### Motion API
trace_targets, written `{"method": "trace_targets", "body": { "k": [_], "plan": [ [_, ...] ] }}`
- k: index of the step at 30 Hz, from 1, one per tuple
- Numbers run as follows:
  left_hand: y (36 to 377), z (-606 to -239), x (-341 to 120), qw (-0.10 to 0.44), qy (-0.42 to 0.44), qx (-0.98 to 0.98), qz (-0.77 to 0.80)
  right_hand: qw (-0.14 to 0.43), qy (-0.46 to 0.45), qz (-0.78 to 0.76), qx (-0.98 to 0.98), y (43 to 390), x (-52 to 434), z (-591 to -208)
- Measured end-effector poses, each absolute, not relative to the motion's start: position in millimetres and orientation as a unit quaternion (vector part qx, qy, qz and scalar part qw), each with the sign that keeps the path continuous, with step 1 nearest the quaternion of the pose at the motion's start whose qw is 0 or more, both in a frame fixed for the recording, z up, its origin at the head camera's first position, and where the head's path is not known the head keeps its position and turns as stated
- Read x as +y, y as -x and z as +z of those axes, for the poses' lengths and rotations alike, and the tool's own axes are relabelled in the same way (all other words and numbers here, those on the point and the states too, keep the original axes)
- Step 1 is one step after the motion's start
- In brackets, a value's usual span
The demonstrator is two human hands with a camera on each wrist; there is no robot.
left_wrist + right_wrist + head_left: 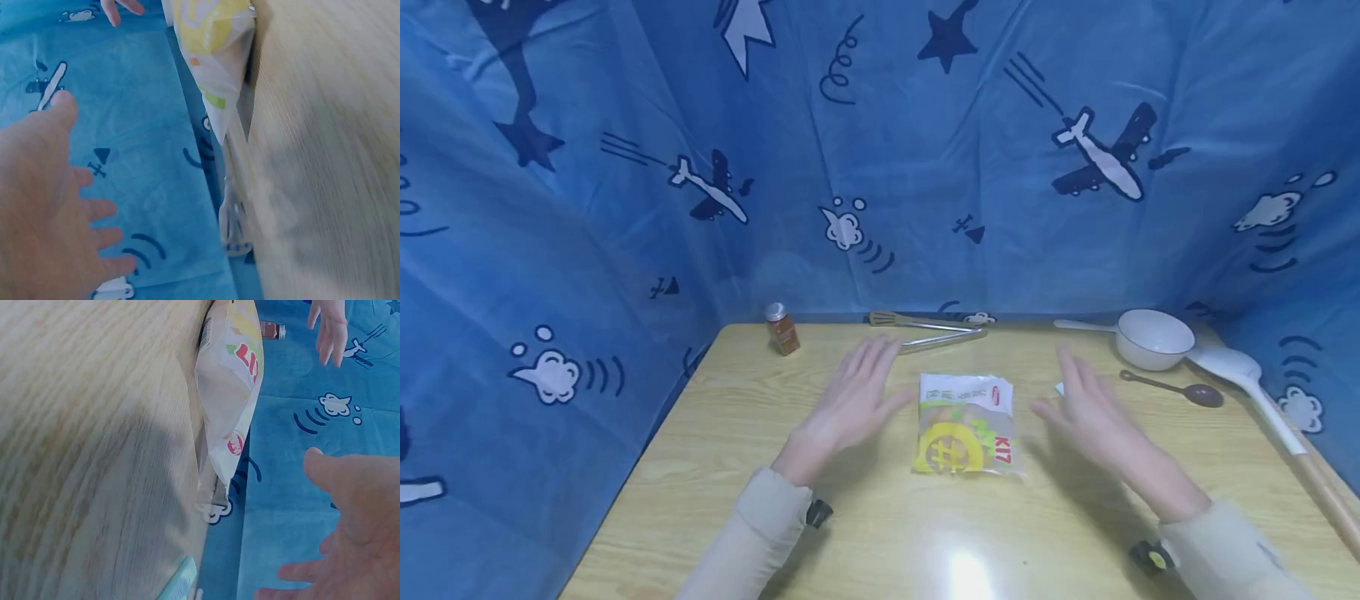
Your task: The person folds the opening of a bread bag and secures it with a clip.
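A white and yellow plastic food packet [966,425] lies flat on the wooden table [880,533] between my two hands. To its left my left hand [850,396] hovers with fingers spread, holding nothing. On the packet's other side is my right hand [1093,408], fingers extended and also holding nothing. Both wrist views show gaps between the hands and the packet. Partly behind the right hand in the head view is a small pale teal item [179,579], which shows on the table in the right wrist view.
Along the back edge stand a spice shaker [782,328], a slotted turner [887,319] and metal tongs [943,340]. At the right are a white handled bowl [1153,342], a brown spoon [1202,395] and a large white long-handled spoon [1228,364]. Blue patterned fabric [895,167] surrounds the table.
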State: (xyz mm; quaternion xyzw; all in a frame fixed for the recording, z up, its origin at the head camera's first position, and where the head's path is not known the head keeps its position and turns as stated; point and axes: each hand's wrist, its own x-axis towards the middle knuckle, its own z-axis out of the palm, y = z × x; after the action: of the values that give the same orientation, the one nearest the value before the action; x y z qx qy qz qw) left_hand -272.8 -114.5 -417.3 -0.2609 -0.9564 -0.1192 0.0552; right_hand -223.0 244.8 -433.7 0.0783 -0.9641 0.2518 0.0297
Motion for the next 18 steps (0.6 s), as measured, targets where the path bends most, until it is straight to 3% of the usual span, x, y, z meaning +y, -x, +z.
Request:
{"method": "trace_targets", "body": {
  "k": [10,18],
  "plan": [
    [306,-425,-94,0.033,0.296,-0.929,-0.218,-0.018,-0.082,0.347,-0.934,243,238,-439],
    [323,-427,-66,-0.049,0.3,-0.923,-0.236,-0.05,-0.08,0.37,-0.924,256,230,-438]
  ]
}}
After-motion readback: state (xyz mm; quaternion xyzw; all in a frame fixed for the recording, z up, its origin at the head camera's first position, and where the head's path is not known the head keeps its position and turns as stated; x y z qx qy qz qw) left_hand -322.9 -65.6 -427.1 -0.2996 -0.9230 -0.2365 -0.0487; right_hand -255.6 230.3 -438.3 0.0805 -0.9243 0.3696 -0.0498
